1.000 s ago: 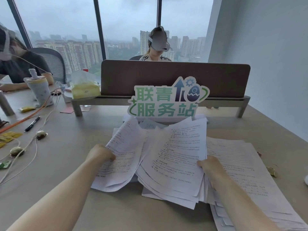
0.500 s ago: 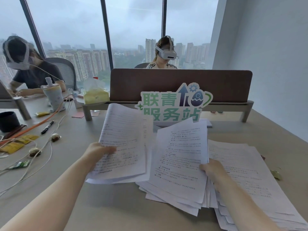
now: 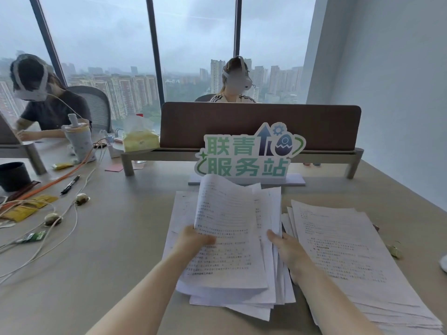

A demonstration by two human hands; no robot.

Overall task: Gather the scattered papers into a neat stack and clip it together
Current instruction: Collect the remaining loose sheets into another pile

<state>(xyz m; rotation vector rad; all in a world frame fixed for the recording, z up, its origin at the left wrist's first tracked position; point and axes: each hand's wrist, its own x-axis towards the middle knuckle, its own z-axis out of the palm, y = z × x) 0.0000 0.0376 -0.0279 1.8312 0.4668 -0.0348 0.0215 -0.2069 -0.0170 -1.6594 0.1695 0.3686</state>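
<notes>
White printed sheets lie in a loose pile [image 3: 242, 293] on the beige table in front of me. My left hand [image 3: 193, 240] grips a bundle of sheets [image 3: 227, 228] by its left edge and holds it on top of the pile, the far end curling up. My right hand [image 3: 283, 247] rests against the right edge of the same pile, fingers around the sheets. A second fanned spread of papers [image 3: 346, 257] lies to the right, under my right forearm. Small clips [image 3: 394, 247] lie at the far right of the table.
A green and white sign [image 3: 249, 155] stands behind the papers, before a brown desk divider [image 3: 261, 124]. Cables [image 3: 72, 213], a pen [image 3: 70, 184], yellow packets [image 3: 26, 209], a dark cup [image 3: 13, 175] and a tissue pack [image 3: 140, 139] sit at the left. Two people sit beyond.
My left hand has carried its bundle of sheets rightward onto the middle pile. My right hand now presses that pile's right edge. The view has tilted.
</notes>
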